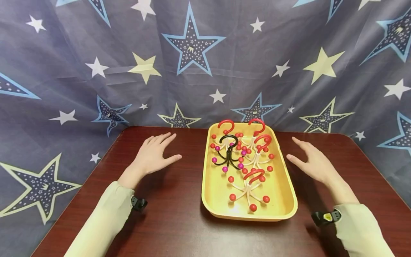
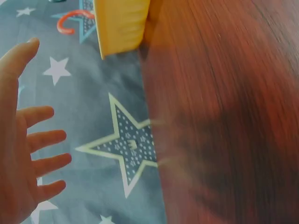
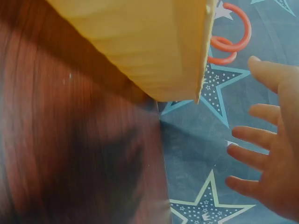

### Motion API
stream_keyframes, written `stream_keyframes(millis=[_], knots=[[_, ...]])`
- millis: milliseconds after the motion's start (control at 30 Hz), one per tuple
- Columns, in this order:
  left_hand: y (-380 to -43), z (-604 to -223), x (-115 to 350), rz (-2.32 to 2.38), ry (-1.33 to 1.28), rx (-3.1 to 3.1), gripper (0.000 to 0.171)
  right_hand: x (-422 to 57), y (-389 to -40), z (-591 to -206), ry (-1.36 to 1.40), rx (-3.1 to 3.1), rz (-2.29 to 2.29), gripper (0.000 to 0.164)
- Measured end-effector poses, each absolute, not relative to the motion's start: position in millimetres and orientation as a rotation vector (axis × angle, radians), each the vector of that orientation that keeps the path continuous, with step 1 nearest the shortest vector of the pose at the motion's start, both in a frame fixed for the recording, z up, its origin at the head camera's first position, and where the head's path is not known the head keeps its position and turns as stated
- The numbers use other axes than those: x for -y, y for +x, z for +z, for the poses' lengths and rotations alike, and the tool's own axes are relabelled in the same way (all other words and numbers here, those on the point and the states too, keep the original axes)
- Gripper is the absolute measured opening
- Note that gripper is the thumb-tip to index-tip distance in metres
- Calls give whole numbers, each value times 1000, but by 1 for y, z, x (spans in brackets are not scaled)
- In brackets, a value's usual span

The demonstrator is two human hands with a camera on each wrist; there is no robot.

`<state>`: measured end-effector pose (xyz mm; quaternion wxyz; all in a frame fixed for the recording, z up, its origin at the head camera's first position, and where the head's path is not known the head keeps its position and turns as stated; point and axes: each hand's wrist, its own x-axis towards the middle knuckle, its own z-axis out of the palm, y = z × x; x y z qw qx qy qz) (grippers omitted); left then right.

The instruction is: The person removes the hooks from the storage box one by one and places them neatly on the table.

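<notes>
A yellow plastic tray (image 1: 212,205) sits on the table, right of the middle in the head view. In it stand several hook hangers with splayed, ball-tipped arms. One is a black hanger (image 1: 229,155) with magenta balls; the others, such as the front white hanger (image 1: 248,189), have red hooks and red balls. My left hand (image 1: 154,153) is held left of the tray, fingers spread and holding nothing. On the other side my right hand (image 1: 313,160) is nearer the tray's wall, its fingers extended and also bare. The right wrist view shows the tray's side (image 3: 154,56) beside that hand.
The dark reddish wooden table (image 1: 167,217) runs back to a grey-blue curtain (image 1: 122,32) printed with stars, which hangs close behind the tray. A black wrist strap (image 1: 139,203) sits at the left sleeve and another strap (image 1: 325,217) at the right.
</notes>
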<state>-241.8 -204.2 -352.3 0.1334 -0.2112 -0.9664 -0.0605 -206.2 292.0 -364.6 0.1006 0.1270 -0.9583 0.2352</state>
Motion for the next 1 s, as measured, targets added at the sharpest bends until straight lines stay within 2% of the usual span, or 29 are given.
stream_keyframes(millis=[500, 800, 1000], knots=[[-226, -337, 153, -411, -766, 2654, 62, -280, -201, -385, 314, 2792, 1024, 67], [-218, -330, 117, -666, -942, 2541, 50, -274, -196, -390, 291, 2825, 1211, 67], [-213, -329, 94, -747, -1026, 2580, 49, -270, -197, -395, 273, 2799, 1366, 66]])
